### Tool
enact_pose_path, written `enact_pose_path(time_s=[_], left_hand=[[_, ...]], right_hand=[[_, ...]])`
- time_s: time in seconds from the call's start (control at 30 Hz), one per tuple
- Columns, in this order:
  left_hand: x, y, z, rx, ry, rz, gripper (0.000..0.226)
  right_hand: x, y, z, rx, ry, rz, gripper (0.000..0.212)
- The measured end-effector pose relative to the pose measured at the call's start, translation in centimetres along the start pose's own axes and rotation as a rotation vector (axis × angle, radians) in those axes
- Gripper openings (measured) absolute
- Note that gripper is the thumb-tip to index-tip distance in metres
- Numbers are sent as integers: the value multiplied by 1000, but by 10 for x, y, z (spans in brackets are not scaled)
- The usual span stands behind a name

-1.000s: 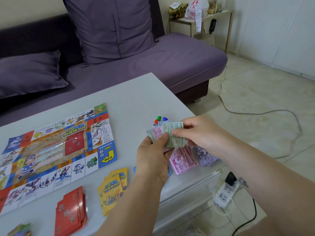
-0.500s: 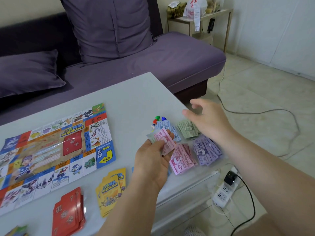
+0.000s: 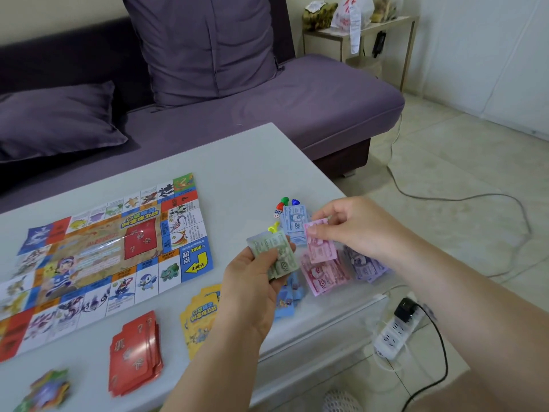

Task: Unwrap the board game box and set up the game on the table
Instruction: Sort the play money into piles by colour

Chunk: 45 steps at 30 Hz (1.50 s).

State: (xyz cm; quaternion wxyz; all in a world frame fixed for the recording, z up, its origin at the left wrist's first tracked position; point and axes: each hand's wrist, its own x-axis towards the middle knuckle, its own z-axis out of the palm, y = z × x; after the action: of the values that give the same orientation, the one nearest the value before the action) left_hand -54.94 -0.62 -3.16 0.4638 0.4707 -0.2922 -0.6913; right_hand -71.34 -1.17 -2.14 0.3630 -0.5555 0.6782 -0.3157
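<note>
Right hand (image 3: pixel 356 230) has swung back in from where it was reaching out half a second ago. Its fingers (image 3: pixel 329 213) now pinch 1 pink note (image 3: pixel 320 243), the colour that was on top of the other hand's stack back then. Left hand (image 3: pixel 255 288) is curled round a wad of green notes (image 3: pixel 277 257), thumb clamped across the top, held low over the near-right part of the counter (image 3: pixel 237 168).

Looks to me like sorting the play money by colour. How I'd do it: keep the pinch light at the note's end and make sure only 1 sheet comes away, since thin paper like this loves to stick in 2s. Then lay it flat on the pink pile (image 3: pixel 323 273) right below instead of flicking it. The purple pile (image 3: pixel 367 267) sits just beside that one and the blue notes (image 3: pixel 294 221) just behind, so a sloppy drop mixes colours. Those piles are already fanned and near the counter's edge too.

Money looks small, flimsy, pastel printed paper. Board (image 3: pixel 110 248) lies unfolded to the left, a bit creased, with red cards (image 3: pixel 136 352) and yellow cards (image 3: pixel 202 319) in front, and pawns (image 3: pixel 284 201) plus a die (image 3: pixel 277 215) behind the notes.
</note>
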Motion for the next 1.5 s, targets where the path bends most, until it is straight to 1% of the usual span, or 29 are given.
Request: enact_pose_path(time_s=[0.03, 0.1, 0.13, 0.17, 0.2, 0.23, 0.3, 0.4, 0.53, 0.7, 0.77, 0.87, 0.93, 1.07, 1.23, 1.37, 1.43, 1.5], left_hand=[[-1, 2, -2, -5, 11, 6, 24], [-2, 4, -3, -8, 20, 12, 20], [-2, 3, -2, -4, 17, 12, 19], [-3, 1, 0, 3, 9, 11, 18], [-3, -1, 3, 6, -5, 10, 18], [-4, -2, 6, -2, -23, 11, 18], [-5, -3, 12, -44, -54, 11, 20], [-8, -1, 18, -92, -81, -11, 25], [-5, 2, 20, -64, -77, 11, 22], [4, 2, 27, -77, -30, -4, 14], [5, 3, 31, -89, -41, -21, 15], [8, 5, 34, -86, -69, -13, 20], [9, 4, 36, -60, -80, 5, 19], [12, 3, 41, -49, -45, 31, 13], [12, 2, 42, -46, -54, 40, 22], [12, 1, 42, -33, -5, 71, 18], [13, 1, 45, -63, 17, 62, 16], [13, 1, 47, -94, 28, 37, 14]], right_hand=[[0, 1, 2, -49, -8, 13, 36], [-1, -1, 4, -163, 79, -12, 49], [-3, -4, 4, -162, 142, -37, 48], [-6, -7, 4, -107, 173, -53, 43], [-9, -10, 4, -31, 152, -54, 37], [-11, -13, 6, 14, 91, -48, 32], [-13, -14, 12, 15, -32, -61, 26], [-8, -9, 13, 46, -54, -62, 19], [-6, -8, 7, 63, -62, -54, 21], [-3, -4, 4, 120, -40, -53, 14], [-2, -3, 2, 139, -17, -47, 14], [1, 0, -1, 181, 11, -27, 7], [2, 1, -1, 211, 17, -27, 6], [4, 2, 1, 239, 37, -25, 10], [7, 4, -2, 270, 93, -7, 10], [8, 4, 2, 314, 52, -18, 9], [9, 3, 4, 336, 50, -27, 6], [10, 3, 5, 366, 55, -20, 7]])
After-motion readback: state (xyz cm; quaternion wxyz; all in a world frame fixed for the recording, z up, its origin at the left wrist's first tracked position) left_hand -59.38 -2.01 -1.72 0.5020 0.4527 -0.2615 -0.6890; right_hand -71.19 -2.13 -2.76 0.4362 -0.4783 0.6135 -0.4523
